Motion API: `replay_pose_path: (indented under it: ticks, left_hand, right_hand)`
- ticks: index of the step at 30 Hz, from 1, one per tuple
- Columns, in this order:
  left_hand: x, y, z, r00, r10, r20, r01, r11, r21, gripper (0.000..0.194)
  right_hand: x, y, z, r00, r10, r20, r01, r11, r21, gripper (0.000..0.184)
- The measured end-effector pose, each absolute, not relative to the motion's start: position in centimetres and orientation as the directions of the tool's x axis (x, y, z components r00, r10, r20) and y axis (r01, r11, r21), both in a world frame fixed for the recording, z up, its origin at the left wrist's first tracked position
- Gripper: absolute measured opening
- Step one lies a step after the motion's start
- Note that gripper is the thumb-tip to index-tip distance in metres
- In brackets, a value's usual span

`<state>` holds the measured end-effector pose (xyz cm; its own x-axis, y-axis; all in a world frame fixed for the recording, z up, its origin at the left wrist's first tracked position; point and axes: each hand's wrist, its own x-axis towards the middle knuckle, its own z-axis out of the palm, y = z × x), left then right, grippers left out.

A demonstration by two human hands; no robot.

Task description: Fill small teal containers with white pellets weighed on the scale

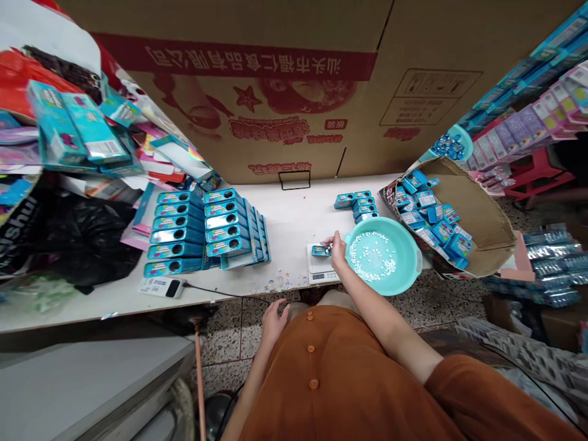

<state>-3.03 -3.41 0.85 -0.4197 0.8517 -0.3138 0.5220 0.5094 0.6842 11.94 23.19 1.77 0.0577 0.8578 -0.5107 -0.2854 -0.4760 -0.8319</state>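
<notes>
My right hand (338,250) is over a white digital scale (318,264), its fingers closed on a few small white candies. They are at the open end of a small blue box (318,250), which lies on the scale. Right beside this hand stands a turquoise basin (404,283) with many loose white candies (370,256) scattered over its bottom. My left hand (274,321) rests by my thigh, below the table edge, with its fingers apart and nothing in them.
Rows of blue boxes (225,228) stand at left, near a white device (162,286) with a cable. Several small boxes (362,202) are behind the basin. A cut-down carton (487,239) at right holds more boxes. A large cardboard box (257,141) walls the back.
</notes>
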Motion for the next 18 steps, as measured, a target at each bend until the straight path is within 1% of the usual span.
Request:
replay_pose_path:
  ticks: [5, 10, 14, 18]
  left_hand:
    - [-3.1, -3.5, 0.8, -0.425, 0.847, -0.319, 0.514, 0.515, 0.686, 0.045]
    - [-3.1, -3.6, 0.6, -0.426, 0.846, -0.321, 0.510, 0.518, 0.686, 0.045]
    - [-3.2, -3.8, 0.4, -0.435, 0.838, -0.328, 0.501, 0.529, 0.685, 0.044]
    - [-3.2, -4.0, 0.1, -0.440, 0.826, -0.352, 0.491, 0.550, 0.676, 0.042]
  right_hand:
    - [11.9, 23.1, 1.2, 0.039, 0.863, -0.503, -0.343, -0.461, -0.818, 0.052]
    - [12.1, 23.2, 1.6, 0.067, 0.883, -0.465, -0.306, -0.425, -0.852, 0.054]
    - [13.7, 23.8, 1.9, 0.130, 0.896, -0.424, -0.288, -0.376, -0.881, 0.053]
    - [17.5, 24.3, 1.2, 0.258, 0.887, -0.382, -0.188, -0.342, -0.921, 0.054]
